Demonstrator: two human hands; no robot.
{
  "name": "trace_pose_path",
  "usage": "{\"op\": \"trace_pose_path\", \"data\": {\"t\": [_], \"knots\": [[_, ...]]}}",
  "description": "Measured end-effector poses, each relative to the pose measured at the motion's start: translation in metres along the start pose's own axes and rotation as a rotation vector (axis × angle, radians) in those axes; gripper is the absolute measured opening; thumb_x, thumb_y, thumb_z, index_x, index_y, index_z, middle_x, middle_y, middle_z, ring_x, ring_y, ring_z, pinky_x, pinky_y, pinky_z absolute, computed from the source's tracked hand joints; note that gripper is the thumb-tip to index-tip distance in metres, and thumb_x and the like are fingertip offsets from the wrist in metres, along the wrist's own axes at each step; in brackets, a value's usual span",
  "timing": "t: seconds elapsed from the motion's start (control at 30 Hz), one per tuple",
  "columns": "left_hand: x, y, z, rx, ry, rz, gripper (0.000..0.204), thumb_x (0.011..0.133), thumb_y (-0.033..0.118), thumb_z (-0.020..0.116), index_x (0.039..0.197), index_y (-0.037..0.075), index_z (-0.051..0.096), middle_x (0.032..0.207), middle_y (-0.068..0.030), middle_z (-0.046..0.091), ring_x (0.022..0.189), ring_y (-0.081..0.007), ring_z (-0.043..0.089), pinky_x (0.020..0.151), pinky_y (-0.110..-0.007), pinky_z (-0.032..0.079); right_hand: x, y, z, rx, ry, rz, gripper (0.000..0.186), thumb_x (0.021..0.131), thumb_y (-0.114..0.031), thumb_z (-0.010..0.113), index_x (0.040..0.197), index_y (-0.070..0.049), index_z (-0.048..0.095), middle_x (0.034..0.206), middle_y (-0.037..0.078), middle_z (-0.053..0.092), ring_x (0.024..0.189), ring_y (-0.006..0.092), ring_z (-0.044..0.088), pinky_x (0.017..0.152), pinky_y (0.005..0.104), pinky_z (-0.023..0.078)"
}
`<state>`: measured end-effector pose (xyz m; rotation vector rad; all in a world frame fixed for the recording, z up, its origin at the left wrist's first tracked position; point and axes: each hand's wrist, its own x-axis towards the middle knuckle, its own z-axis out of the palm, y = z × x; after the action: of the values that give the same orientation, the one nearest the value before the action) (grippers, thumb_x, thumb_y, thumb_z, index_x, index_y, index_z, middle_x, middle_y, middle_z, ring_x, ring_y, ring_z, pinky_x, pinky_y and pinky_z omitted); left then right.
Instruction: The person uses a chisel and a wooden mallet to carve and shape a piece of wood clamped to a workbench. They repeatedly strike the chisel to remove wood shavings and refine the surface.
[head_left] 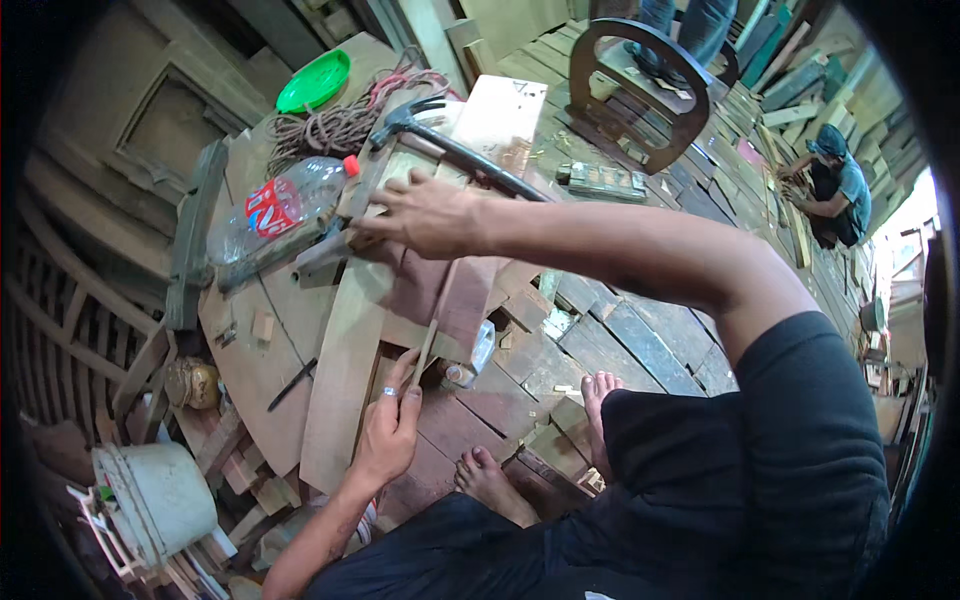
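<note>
A thin wooden strip (pixel 432 335) lies along a reddish-brown board (pixel 430 290). My left hand (pixel 388 435), with a ring on one finger, pinches the strip's near end. My right hand (pixel 430 215) reaches across from the right, its fingers spread over the far end of the board; what lies under its palm is hidden. Just beyond that hand rests a claw hammer (pixel 465 152), its dark handle running to the right under my forearm. A long pale plank (pixel 340 385) lies on the workbench (pixel 265 365) beside the board.
Left of my right hand lies a plastic bottle (pixel 280 210) with a red cap. Behind it are coiled rope (pixel 330 125) and a green plate (pixel 314 80). A white bucket (pixel 160 495) stands lower left. A curved wooden frame (pixel 640 95) stands far right, and a person (pixel 840 190) crouches beyond.
</note>
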<state>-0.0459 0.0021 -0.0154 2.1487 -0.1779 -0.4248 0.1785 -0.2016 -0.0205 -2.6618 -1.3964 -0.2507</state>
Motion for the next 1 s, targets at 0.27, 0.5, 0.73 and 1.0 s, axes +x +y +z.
{"op": "trace_pose_path", "data": {"t": [0.27, 0.5, 0.73, 1.0], "knots": [[-0.013, -0.015, 0.001, 0.042, 0.037, -0.025, 0.04, 0.109, 0.024, 0.045, 0.143, 0.003, 0.051, 0.068, -0.0152, 0.058, 0.064, -0.0306, 0.06, 0.064, -0.049, 0.043, -0.015, -0.012, -0.028, 0.187, -0.001, 0.051, 0.05, 0.099, -0.026, 0.055, 0.145, -0.011, 0.042, 0.11, 0.019, 0.06, 0.093, 0.0371, 0.068, 0.076, 0.0512, 0.053], [-0.014, -0.025, 0.007, -0.03, -0.007, -0.075, 0.03, 0.109, 0.025, 0.046, 0.125, 0.004, 0.059, 0.066, -0.0162, 0.057, 0.064, -0.0343, 0.063, 0.062, -0.047, 0.046, -0.123, -0.023, -0.032, 0.34, -0.004, 0.195, 0.064, 0.105, -0.028, 0.055, 0.162, -0.022, 0.027, 0.101, 0.021, 0.061, 0.067, 0.0369, 0.067, 0.054, 0.0492, 0.05], [-0.011, -0.033, 0.01, -0.039, -0.019, -0.075, 0.028, 0.11, 0.025, 0.045, 0.117, 0.003, 0.061, 0.068, -0.016, 0.059, 0.065, -0.0335, 0.064, 0.063, -0.046, 0.047, -0.157, -0.033, -0.034, 0.318, -0.152, 0.304, 0.066, 0.107, -0.033, 0.05, 0.166, -0.025, 0.021, 0.114, 0.021, 0.061, 0.072, 0.0336, 0.068, 0.058, 0.0447, 0.054], [-0.012, -0.026, 0.009, -0.048, 0.002, -0.076, 0.027, 0.11, 0.024, 0.044, 0.114, 0.002, 0.06, 0.068, -0.0139, 0.058, 0.064, -0.0304, 0.062, 0.063, -0.044, 0.047, -0.172, -0.036, -0.036, 0.292, -0.22, 0.064, 0.076, 0.102, -0.019, 0.056, 0.166, -0.035, 0.017, 0.103, 0.017, 0.062, 0.066, 0.0329, 0.068, 0.051, 0.0436, 0.054]]}}
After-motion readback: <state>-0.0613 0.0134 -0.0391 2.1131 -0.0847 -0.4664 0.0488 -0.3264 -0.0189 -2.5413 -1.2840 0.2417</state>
